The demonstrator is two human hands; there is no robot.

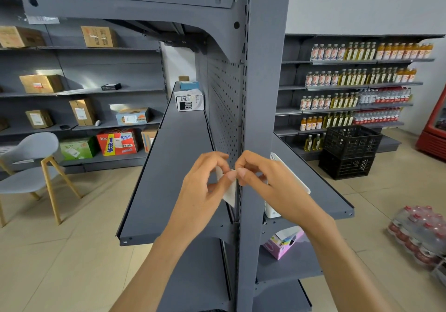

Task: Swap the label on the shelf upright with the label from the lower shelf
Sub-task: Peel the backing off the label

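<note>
A grey shelf upright (264,94) stands in the middle of the view, end-on to me. A white label (230,194) hangs beside the upright's left edge at mid height. My left hand (205,188) pinches the label's top with thumb and fingers. My right hand (265,178) meets it from the right, fingertips closed on the same top edge. Much of the label is hidden behind my fingers. The lower shelf (207,275) sits below my wrists; I see no label on it.
A long grey shelf (173,166) runs away on the left, holding a white box (189,99). A white basket (284,191) and a pink box (284,241) sit right of the upright. Black crates (350,152), a grey chair (31,166) and packed bottles (420,234) stand on the floor.
</note>
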